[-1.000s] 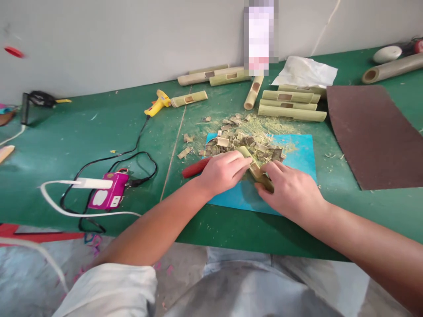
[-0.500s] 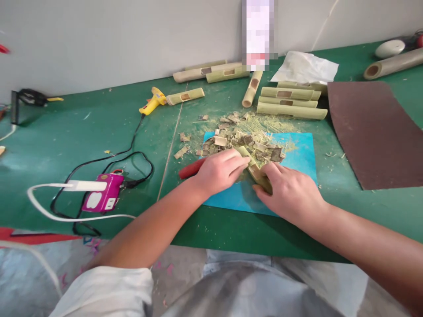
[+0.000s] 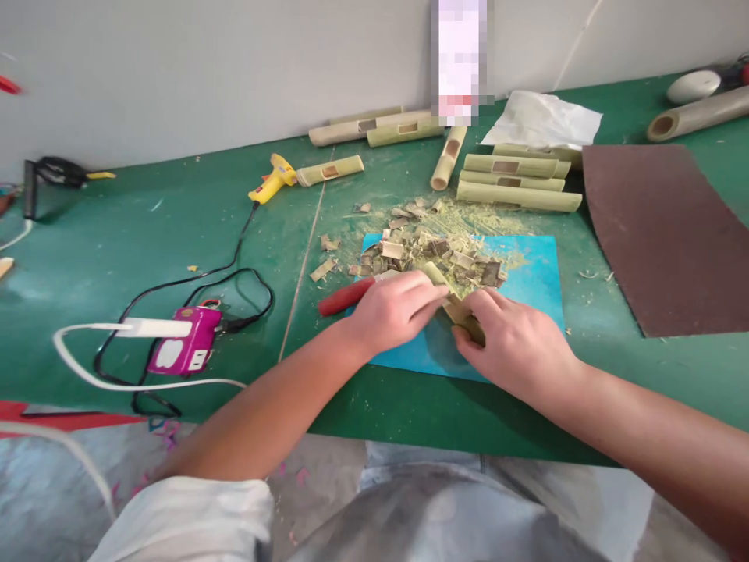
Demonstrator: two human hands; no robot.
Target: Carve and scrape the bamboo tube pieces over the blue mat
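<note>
Barely any movement since half a second back: both hands stay locked on the same bamboo piece, the right hand only edging a touch lower and the whole scene sliding slightly with the head. The left hand (image 3: 393, 312) is curled closed around a red-handled tool (image 3: 346, 297), whose handle sticks out toward nine o'clock while its working end is hidden under the fingers, pressed against the bamboo piece (image 3: 453, 303). The right hand (image 3: 518, 347) grips that bamboo piece from the four o'clock side, fingers wrapped tight over its lower end, so only the pale upper stretch shows between the two hands. The piece lies tilted, running from eleven o'clock down to five o'clock, over the near half of the blue mat (image 3: 530, 277) at the middle of the green table (image 3: 146, 234). Just beyond the hands, at twelve o'clock, a heap of bamboo chips (image 3: 430, 250) and pale shavings covers the mat's far edge. Farther out at one o'clock sits a stack of notched bamboo tubes (image 3: 515, 183), with more tubes toward the wall. At three o'clock lies a brown sandpaper sheet (image 3: 661, 234). Out at ten o'clock rests a yellow glue gun (image 3: 274, 176), its black cord looping down to a magenta power strip (image 3: 184, 351) at eight o'clock
</note>
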